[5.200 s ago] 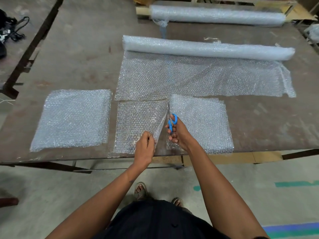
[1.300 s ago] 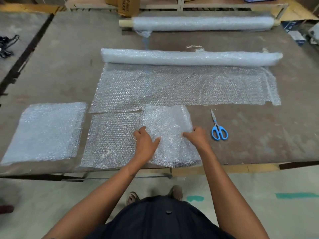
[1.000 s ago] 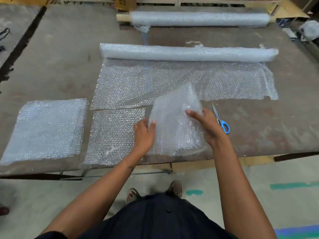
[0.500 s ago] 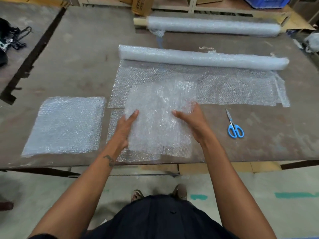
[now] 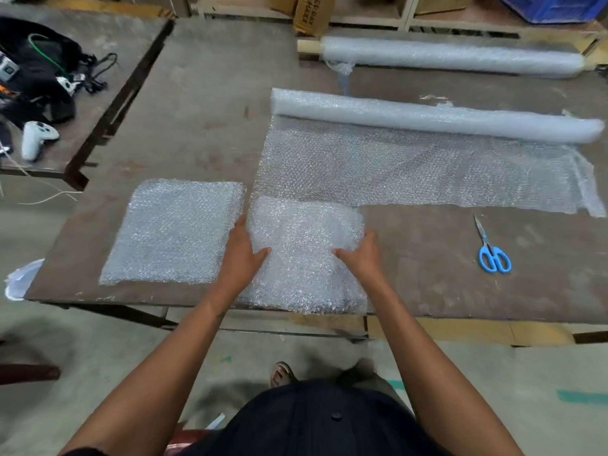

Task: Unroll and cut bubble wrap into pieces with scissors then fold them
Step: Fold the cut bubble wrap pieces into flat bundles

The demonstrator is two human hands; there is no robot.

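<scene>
A: Where are the hands?

B: Both lie at the near edge of the table [image 5: 204, 103]. The left hand [image 5: 241, 255] rests with relaxed fingers on the left side of a bubble wrap piece [image 5: 306, 255]; the right hand [image 5: 362, 258] rests the same way on its right side, so the piece lies flat between them.

A: And around it?

B: A stack of pieces [image 5: 177, 232] sits just left. The unrolled sheet [image 5: 427, 169] and its roll [image 5: 427, 118] lie beyond. The scissors [image 5: 492, 250] lie to the right, well apart, and a second roll [image 5: 450, 57] lies at the far edge.
</scene>
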